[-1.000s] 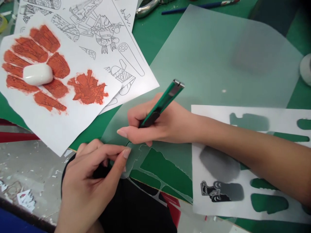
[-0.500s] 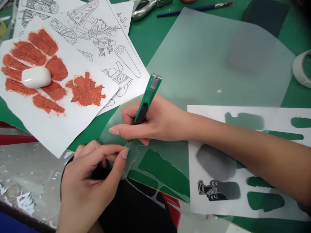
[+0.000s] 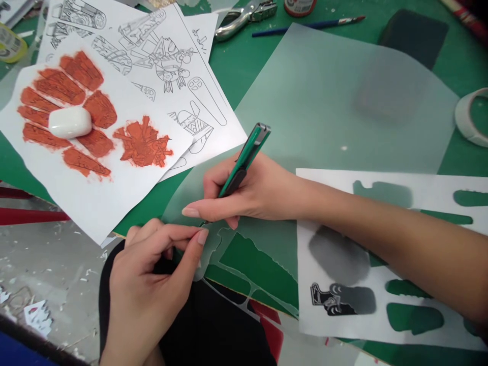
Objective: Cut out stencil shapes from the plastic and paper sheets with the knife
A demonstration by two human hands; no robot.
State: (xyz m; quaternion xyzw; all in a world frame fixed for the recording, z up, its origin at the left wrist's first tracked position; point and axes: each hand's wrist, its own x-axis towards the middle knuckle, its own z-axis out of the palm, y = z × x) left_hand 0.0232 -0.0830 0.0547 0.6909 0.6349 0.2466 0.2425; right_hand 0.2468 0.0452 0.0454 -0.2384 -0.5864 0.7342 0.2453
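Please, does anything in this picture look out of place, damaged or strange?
Yes. White scraps litter the floor at lower left, so it looks untidy. Also, the partly cut translucent sheet extends awkwardly past the edge of the green table over the lap, near where the right hand holds a cutter. No spill shows.

Soft, even light; gloss on the white case [image 3: 70, 122]

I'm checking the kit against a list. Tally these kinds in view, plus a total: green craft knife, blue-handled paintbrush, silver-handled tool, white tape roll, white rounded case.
Green craft knife: 1
Blue-handled paintbrush: 1
Silver-handled tool: 1
White tape roll: 1
White rounded case: 1
Total: 5
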